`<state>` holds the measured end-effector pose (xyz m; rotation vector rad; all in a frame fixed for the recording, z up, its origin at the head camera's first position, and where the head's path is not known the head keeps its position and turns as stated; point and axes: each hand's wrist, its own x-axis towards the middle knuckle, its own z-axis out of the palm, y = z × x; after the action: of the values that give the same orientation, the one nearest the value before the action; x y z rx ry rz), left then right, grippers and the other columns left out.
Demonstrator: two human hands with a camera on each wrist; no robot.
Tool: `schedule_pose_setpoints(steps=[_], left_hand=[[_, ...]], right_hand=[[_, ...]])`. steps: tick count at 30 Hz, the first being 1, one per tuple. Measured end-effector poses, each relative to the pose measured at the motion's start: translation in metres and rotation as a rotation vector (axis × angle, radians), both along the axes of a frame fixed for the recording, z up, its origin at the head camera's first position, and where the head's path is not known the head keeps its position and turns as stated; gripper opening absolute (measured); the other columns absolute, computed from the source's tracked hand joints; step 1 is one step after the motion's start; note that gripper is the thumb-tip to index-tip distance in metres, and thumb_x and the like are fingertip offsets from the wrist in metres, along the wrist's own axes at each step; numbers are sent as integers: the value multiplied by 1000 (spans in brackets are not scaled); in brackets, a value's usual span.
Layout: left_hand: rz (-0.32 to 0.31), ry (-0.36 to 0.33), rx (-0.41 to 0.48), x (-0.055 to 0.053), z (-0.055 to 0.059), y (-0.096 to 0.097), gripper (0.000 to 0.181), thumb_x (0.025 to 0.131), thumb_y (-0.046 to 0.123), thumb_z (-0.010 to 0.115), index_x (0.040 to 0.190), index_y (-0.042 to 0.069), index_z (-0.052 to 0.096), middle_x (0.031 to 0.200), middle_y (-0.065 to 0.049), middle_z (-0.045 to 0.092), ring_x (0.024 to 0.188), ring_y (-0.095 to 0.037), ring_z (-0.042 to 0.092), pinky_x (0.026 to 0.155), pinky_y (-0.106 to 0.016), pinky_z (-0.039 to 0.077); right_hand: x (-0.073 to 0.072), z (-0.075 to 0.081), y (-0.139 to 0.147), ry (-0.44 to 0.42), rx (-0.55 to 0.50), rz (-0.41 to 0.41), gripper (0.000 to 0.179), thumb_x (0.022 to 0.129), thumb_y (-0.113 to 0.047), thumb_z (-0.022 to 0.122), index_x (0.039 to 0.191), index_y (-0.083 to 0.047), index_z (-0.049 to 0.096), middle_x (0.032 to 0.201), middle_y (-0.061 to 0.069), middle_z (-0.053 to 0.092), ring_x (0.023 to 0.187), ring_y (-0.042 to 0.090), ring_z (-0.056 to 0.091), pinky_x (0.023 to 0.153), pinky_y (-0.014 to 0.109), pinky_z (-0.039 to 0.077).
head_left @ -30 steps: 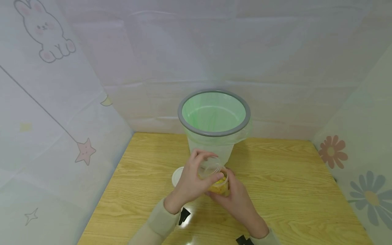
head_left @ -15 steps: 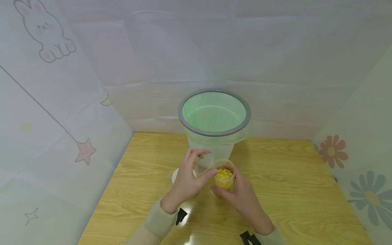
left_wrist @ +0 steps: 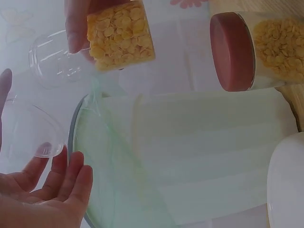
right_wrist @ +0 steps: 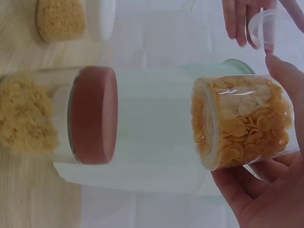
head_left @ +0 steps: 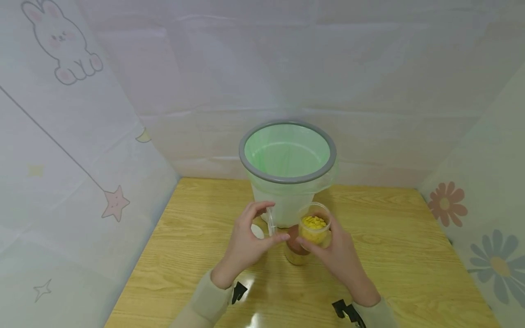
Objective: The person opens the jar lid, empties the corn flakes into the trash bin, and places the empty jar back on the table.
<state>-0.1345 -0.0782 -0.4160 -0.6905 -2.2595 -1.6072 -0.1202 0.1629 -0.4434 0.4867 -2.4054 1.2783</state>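
In the head view my left hand [head_left: 239, 239] pinches a clear plastic lid [head_left: 270, 221] on edge between thumb and fingers. That clear lid [left_wrist: 31, 126] looks shallow and cup-like in the left wrist view. My right hand [head_left: 344, 259] grips an uncovered clear jar [head_left: 315, 234], raised above the table and partly filled with yellow corn flakes [right_wrist: 251, 121]. Lid and jar are apart. Below the right hand a second flake jar [right_wrist: 28, 116] stands on the table, capped with a reddish-brown lid [right_wrist: 95, 114].
Behind the hands stands a white bin [head_left: 283, 205] with a grey rim [head_left: 244, 161] and a pale green liner [head_left: 287, 155]. A jar with a white lid [head_left: 257, 231] is partly hidden by the left hand. Everything stands on a wooden table [head_left: 389, 237] between patterned wall sheets.
The clear lid has come away from over the jar's mouth and turned on edge. The right hand has moved right and up with the jar, uncovering the reddish-brown-lidded jar.
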Motion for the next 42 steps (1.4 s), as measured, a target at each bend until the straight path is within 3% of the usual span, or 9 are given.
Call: schedule_pose_setpoints(steps=[7,11,16,24,28,31,35,42], left_hand=[[12,-35,41,2,-2,-2,78,66,11,98,134,9,60,124,-3,60,107,-24,61,96,-42,51],[4,-34,83,8,10,-2,77,64,0,96,132,0,59,123,-11,60,106,-31,62,97,-49,51],[4,-26,136,16,24,-3,71,65,-5,94,127,-2,60,118,-13,61,106,-37,64,97,-50,51],[21,-39,165,19,20,-10,71,65,-6,93,128,-3,60,119,-13,62,108,-34,64,99,-47,51],[23,-60,177,20,20,-12,70,66,-7,92,128,-2,61,119,-13,62,108,-35,63,99,-46,51],[33,-84,183,22,20,-14,70,66,-7,92,128,-1,61,119,-12,62,108,-37,63,100,-46,50],[29,-68,179,20,19,-15,69,67,-7,92,128,-2,61,118,-13,62,107,-36,63,98,-47,51],[19,-50,172,20,21,-14,69,67,-8,92,128,-3,60,117,-13,62,105,-33,65,97,-46,52]], right_hand=[[-8,9,16,21,-3,-44,74,77,-19,93,138,-10,52,127,3,63,115,23,62,94,22,47],[-13,15,25,57,-5,-76,74,74,-14,94,136,-6,54,126,5,64,117,26,60,96,16,41],[-19,26,38,99,4,-114,74,72,-11,95,136,-9,56,124,4,65,114,24,60,96,17,39],[-31,47,53,203,28,-142,83,68,-6,96,140,-11,57,126,5,65,115,26,59,96,17,38],[-36,57,59,234,49,-160,92,67,-2,95,146,-8,49,127,5,65,110,24,59,94,15,38],[-42,66,62,237,37,-175,89,67,0,95,142,-2,46,127,4,66,104,21,58,90,16,38],[-52,78,67,280,39,-175,80,67,0,94,131,4,48,125,5,65,99,17,57,88,17,38],[-70,92,75,356,65,-166,75,67,-6,94,130,1,54,122,7,64,87,12,52,82,16,39]])
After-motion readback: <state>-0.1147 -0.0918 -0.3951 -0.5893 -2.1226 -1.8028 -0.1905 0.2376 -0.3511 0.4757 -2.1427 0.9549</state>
